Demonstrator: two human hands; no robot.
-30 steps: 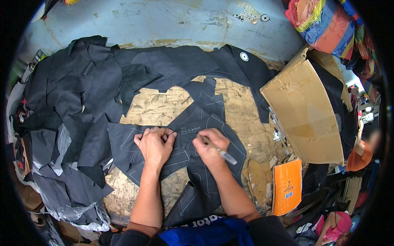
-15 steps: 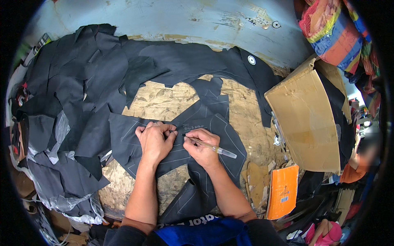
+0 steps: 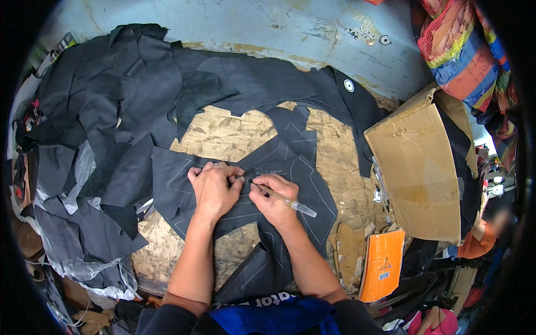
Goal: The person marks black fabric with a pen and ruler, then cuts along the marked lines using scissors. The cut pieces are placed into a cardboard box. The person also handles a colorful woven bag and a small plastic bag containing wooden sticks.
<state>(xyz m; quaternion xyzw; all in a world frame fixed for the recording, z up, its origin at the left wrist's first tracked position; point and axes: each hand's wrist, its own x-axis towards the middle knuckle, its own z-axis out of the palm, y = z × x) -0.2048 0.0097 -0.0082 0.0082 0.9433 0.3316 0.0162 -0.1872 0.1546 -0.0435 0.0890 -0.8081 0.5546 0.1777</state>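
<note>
A black leather-like sheet marked with pale outlines lies under both my hands, with small pale handwriting near its middle. My right hand is closed around a slim pen with a clear barrel, its tip down by the writing. Beside it, my left hand rests on the same sheet with fingers curled and thumb drawn in. Whatever lies under those fingers is hidden. A folded, line-marked flap of black material hangs toward me between my forearms.
Overlapping black pieces cover the left and far side of the wooden table. To the right stand a cardboard box, brown scraps and an orange packet. A pale blue wall bounds the back. Another person sits far right.
The whole view has shifted slightly. My right hand still holds the pen at the writing, and my left hand stays curled on the sheet.
</note>
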